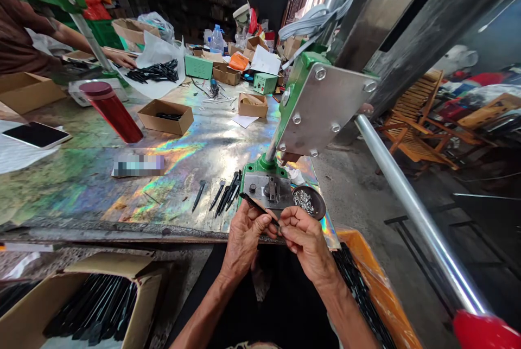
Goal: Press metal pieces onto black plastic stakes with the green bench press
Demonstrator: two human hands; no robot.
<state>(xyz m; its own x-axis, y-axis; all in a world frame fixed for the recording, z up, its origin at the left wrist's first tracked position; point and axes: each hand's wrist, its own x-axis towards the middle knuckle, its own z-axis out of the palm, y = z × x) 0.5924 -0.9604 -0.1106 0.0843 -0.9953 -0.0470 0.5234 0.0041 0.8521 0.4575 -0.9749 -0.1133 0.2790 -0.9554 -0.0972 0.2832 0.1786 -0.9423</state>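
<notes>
Black strip [256,205] runs diagonally, upper end away-left, pinched shut in left grip [246,235]; right grip [305,246] nearly closed at its lower tip, contact unclear, just before press base [264,186].

The person wears a black garment [277,305] across the front of the body, with a pale print [250,345] cut off at the lower edge of the view. The left hand [244,238], right hand [307,243] and forearms [209,305] are bare, without gloves.
</notes>
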